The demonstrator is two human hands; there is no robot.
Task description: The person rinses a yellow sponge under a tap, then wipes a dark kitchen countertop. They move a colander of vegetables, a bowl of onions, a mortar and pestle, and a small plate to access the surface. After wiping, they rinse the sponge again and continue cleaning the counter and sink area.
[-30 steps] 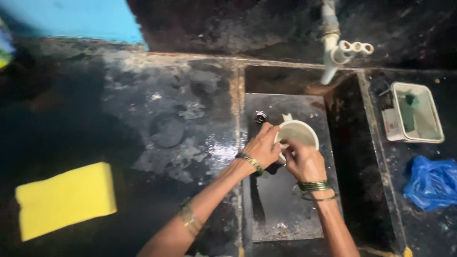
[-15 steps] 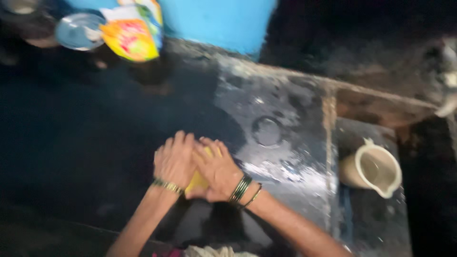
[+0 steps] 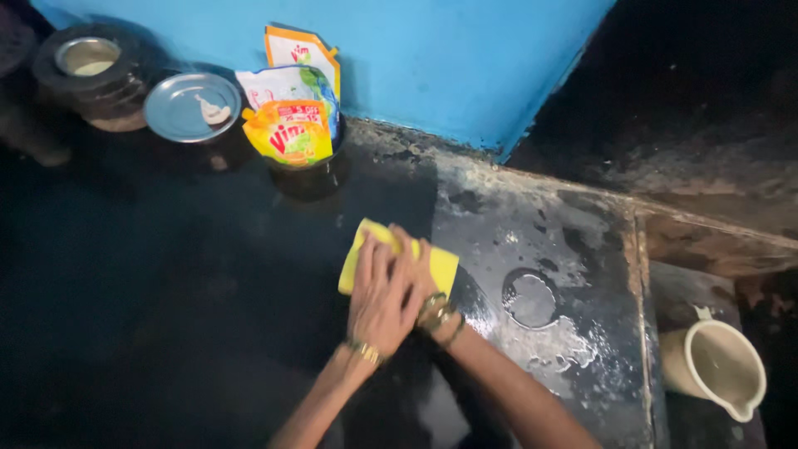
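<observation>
Head view: left hand over right hand, fingers pressed flat on one yellow rectangular sponge mid-counter; three detergent pouches at eleven o'clock, one cream jug at four o'clock.

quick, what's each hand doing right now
Left hand: open, palm flat, pressing on the yellow sponge.
Right hand: mostly hidden under the left, also on the sponge; grip cannot be told.

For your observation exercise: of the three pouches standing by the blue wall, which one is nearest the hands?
The front pouch, yellow-orange with a red and green print. It stands before the white pouch and the orange-edged pouch, closest to the hands on the yellow sponge.
</observation>
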